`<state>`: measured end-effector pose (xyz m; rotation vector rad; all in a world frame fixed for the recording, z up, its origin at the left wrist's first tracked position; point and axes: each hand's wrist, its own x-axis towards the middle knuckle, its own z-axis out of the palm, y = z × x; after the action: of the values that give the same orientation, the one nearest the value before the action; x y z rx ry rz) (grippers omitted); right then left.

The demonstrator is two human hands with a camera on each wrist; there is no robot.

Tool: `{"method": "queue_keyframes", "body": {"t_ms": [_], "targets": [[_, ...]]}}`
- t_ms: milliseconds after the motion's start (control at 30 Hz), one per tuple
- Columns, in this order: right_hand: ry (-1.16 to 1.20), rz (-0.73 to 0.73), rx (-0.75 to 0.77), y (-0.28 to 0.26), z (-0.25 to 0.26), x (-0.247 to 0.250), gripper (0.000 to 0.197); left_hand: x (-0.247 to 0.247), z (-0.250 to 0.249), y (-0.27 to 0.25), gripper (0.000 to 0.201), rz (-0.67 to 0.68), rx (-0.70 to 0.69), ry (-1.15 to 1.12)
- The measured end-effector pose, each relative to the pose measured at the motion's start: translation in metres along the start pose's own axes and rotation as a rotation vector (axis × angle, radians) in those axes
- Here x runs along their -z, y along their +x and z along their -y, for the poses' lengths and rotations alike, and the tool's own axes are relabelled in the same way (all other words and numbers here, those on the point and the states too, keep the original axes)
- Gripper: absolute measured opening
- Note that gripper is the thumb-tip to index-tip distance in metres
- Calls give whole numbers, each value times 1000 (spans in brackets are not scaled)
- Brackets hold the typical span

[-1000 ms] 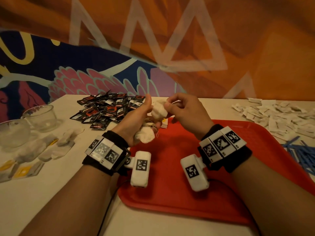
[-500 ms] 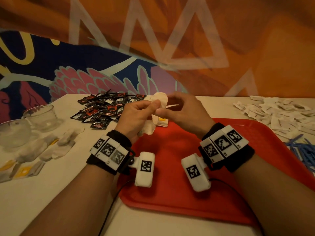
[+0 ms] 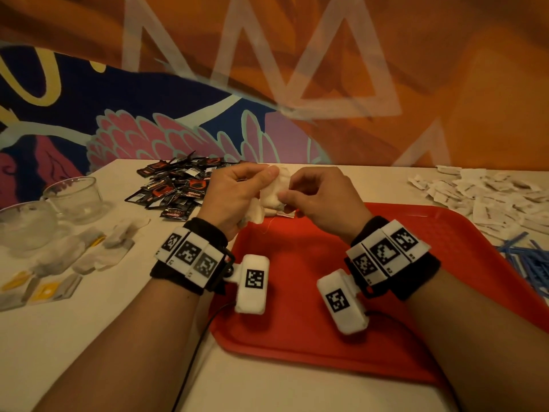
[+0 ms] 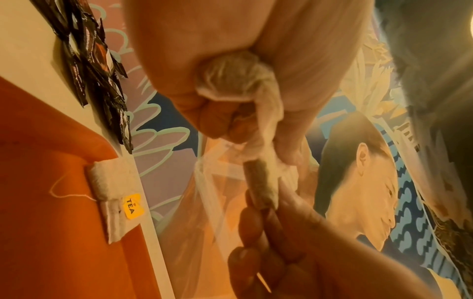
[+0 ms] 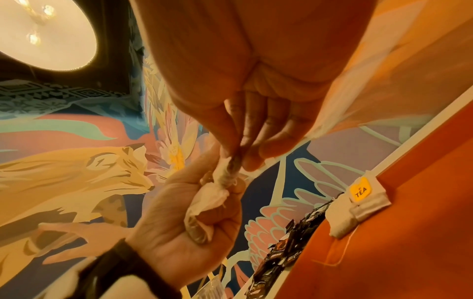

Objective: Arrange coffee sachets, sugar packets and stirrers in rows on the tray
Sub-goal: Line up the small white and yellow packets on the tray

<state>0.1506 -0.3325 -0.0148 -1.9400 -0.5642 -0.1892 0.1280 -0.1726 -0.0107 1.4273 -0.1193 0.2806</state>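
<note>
Both hands up over the tray's [image 3: 401,346] far edge. My left hand [image 3: 234,197] is fisted round a bunch of tea bags [image 4: 230,85], and my right hand [image 3: 320,200] pinches one bag [image 3: 274,190] off that bunch w/ thumb and fingers. One tea bag w/ yellow tag [image 4: 112,194] lies on the tray's far rim. Coffee sachets [image 3: 178,188] piled beyond the tray's left corner, sugar packets [image 3: 487,197] beyond its right corner, blue stirrers [image 3: 528,263] just beside its right edge. Glass bowls [image 3: 71,197] and more tea bags [image 3: 89,254] well left of the tray.
</note>
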Motion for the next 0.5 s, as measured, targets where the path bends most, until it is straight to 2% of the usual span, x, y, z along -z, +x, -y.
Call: {"method": "queue_keyframes", "body": {"t_ms": [67, 167, 300, 400, 500], "targets": [[-18, 26, -19, 2, 5, -1, 10, 2, -1, 1, 9, -22, 3, 19], [-16, 85, -90, 15, 10, -2, 11, 8, 2, 5, 12, -73, 16, 37], [-26, 99, -269, 43, 1, -9, 12, 21, 4, 15, 16, -266, 61, 37], [-216, 170, -395, 60, -17, -23, 15, 29, 6, 19, 13, -324, 128, -25], [-425, 207, -438, 72, -30, -37, 34, 32, 6, 18, 13, -340, 167, -31]]}}
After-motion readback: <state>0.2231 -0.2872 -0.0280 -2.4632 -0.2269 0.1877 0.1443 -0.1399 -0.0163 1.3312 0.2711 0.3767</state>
